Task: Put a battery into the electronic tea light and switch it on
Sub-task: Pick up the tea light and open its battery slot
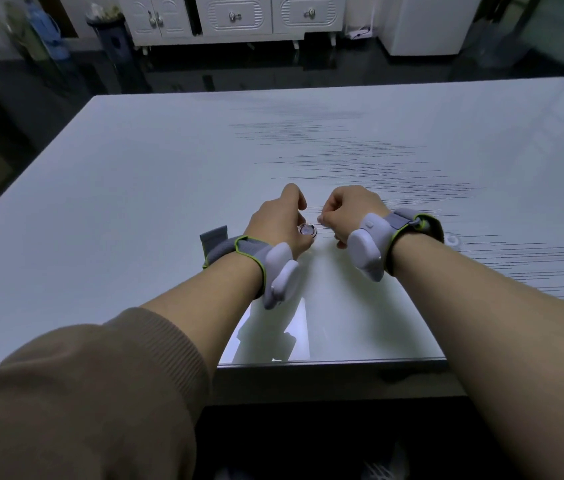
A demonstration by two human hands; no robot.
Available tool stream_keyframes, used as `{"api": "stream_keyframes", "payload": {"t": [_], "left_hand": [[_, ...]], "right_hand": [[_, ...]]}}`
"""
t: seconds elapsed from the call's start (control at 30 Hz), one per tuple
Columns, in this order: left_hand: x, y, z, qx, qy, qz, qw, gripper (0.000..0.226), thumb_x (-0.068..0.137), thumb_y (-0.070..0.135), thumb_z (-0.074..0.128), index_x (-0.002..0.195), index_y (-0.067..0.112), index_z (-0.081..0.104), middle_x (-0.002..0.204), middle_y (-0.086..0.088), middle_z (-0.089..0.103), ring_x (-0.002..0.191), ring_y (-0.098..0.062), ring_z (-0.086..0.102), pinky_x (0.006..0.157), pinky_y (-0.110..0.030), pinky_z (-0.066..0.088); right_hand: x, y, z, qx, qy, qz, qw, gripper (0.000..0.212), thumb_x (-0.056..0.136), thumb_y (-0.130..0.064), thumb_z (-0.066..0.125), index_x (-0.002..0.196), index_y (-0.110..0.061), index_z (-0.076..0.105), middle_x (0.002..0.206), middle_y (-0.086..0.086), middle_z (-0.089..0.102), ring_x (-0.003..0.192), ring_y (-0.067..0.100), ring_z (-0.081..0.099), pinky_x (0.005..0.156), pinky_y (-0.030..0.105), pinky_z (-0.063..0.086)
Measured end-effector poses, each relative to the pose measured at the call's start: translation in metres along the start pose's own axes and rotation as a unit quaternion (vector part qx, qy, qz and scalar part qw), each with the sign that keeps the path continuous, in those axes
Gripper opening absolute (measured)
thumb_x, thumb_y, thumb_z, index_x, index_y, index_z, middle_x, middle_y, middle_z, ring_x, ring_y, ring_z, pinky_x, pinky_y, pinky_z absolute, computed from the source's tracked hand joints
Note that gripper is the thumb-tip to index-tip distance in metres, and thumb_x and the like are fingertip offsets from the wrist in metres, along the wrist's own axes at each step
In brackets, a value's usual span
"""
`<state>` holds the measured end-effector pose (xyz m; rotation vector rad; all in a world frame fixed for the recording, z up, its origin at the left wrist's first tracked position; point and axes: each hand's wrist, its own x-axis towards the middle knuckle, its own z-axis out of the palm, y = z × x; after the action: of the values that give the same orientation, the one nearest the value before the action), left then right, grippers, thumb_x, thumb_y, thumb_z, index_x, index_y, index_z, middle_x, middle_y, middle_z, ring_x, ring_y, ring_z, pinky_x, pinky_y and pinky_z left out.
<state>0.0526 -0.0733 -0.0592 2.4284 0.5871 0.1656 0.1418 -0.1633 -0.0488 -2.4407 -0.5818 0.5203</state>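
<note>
A glossy, smooth white table top (pixel 156 188) is seen, with light mirrored in it near its front edge. A ribbed knit sleeve (pixel 76 382) of matt brown cloth is worn on the left arm. The 2 wrist straps (pixel 239 249) are made of grey woven fabric edged in green, each carrying a smooth, matt white plastic housing (pixel 365 245). A small round tea light (pixel 307 231) with a shiny rim is held in the left hand (pixel 279 220). White cabinets (pixel 235 17) with embossed fronts and metal knobs are visible behind.
</note>
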Motion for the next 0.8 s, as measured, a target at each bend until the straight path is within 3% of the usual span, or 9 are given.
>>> {"api": "stream_keyframes", "payload": {"t": [0.07,0.1,0.17,0.2,0.27,0.4,0.53,0.67,0.8], "left_hand": [[0.002,0.006,0.007,0.011,-0.005,0.001,1.000,0.031,0.086,0.014,0.056,0.115,0.009,0.046,0.107,-0.006,0.070,0.099,-0.032,0.062,0.081,-0.034,0.049],[0.004,0.010,0.012,0.015,-0.009,0.002,1.000,0.031,0.086,0.014,0.055,0.116,0.009,0.047,0.108,-0.006,0.070,0.100,-0.032,0.061,0.081,-0.033,0.048],[0.005,0.014,0.018,0.024,-0.017,0.003,1.000,0.030,0.086,0.013,0.054,0.116,0.009,0.047,0.110,-0.008,0.069,0.102,-0.032,0.060,0.080,-0.032,0.046],[0.006,0.018,0.022,0.027,-0.022,0.006,0.999,0.030,0.086,0.012,0.054,0.116,0.008,0.048,0.110,-0.008,0.068,0.103,-0.032,0.059,0.079,-0.031,0.045],[0.008,0.023,0.029,0.029,-0.034,0.008,0.999,0.029,0.086,0.012,0.055,0.115,0.009,0.049,0.111,-0.009,0.068,0.103,-0.032,0.058,0.076,-0.030,0.041],[0.013,0.031,0.042,0.026,-0.049,0.004,0.998,0.030,0.086,0.015,0.057,0.115,0.010,0.049,0.113,-0.009,0.066,0.103,-0.032,0.058,0.073,-0.026,0.036],[0.016,0.042,0.052,0.034,-0.061,0.002,0.998,0.031,0.087,0.016,0.058,0.116,0.009,0.049,0.111,-0.009,0.067,0.104,-0.032,0.058,0.078,-0.031,0.042],[0.018,0.046,0.058,0.051,-0.070,-0.001,0.996,0.032,0.087,0.018,0.058,0.117,0.011,0.048,0.111,-0.010,0.067,0.104,-0.032,0.058,0.084,-0.036,0.046],[0.022,0.050,0.061,0.078,-0.083,0.002,0.993,0.040,0.083,0.024,0.063,0.119,0.013,0.049,0.119,-0.010,0.061,0.111,-0.032,0.054,0.091,-0.040,0.049]], "right_hand": [[0.000,0.011,-0.009,-0.006,0.027,0.014,1.000,0.029,0.085,-0.009,0.050,0.060,-0.024,0.047,0.083,0.003,0.059,0.098,0.031,0.064,0.086,0.037,0.055],[-0.001,0.018,-0.015,-0.013,0.036,0.024,0.999,0.028,0.085,-0.010,0.048,0.061,-0.024,0.048,0.088,0.003,0.060,0.094,0.031,0.062,0.077,0.032,0.054],[0.000,0.028,-0.023,-0.030,0.051,0.050,0.997,0.020,0.085,-0.010,0.048,0.073,-0.021,0.059,0.092,0.002,0.060,0.084,0.026,0.053,0.055,0.022,0.040],[-0.001,0.034,-0.028,-0.036,0.062,0.063,0.995,0.019,0.085,-0.010,0.048,0.084,-0.020,0.065,0.092,0.002,0.059,0.083,0.023,0.049,0.051,0.021,0.033],[-0.002,0.046,-0.035,-0.042,0.065,0.085,0.993,0.022,0.085,-0.012,0.049,0.096,-0.018,0.068,0.093,0.004,0.061,0.084,0.025,0.052,0.056,0.022,0.033],[-0.008,0.063,-0.048,-0.055,0.077,0.100,0.990,0.029,0.084,-0.011,0.049,0.103,-0.005,0.069,0.109,0.014,0.071,0.099,0.035,0.062,0.075,0.031,0.049],[-0.010,0.084,-0.061,-0.050,0.107,0.122,0.985,0.034,0.082,-0.008,0.046,0.112,-0.013,0.062,0.123,0.013,0.061,0.091,0.031,0.052,0.074,0.029,0.041],[-0.011,0.098,-0.066,-0.071,0.108,0.157,0.979,0.038,0.082,-0.010,0.048,0.120,-0.014,0.055,0.132,0.015,0.047,0.115,0.038,0.051,0.086,0.035,0.043],[-0.012,0.108,-0.065,-0.093,0.072,0.170,0.978,0.043,0.083,-0.013,0.051,0.125,-0.018,0.051,0.135,0.014,0.040,0.117,0.038,0.050,0.089,0.035,0.041]]}}
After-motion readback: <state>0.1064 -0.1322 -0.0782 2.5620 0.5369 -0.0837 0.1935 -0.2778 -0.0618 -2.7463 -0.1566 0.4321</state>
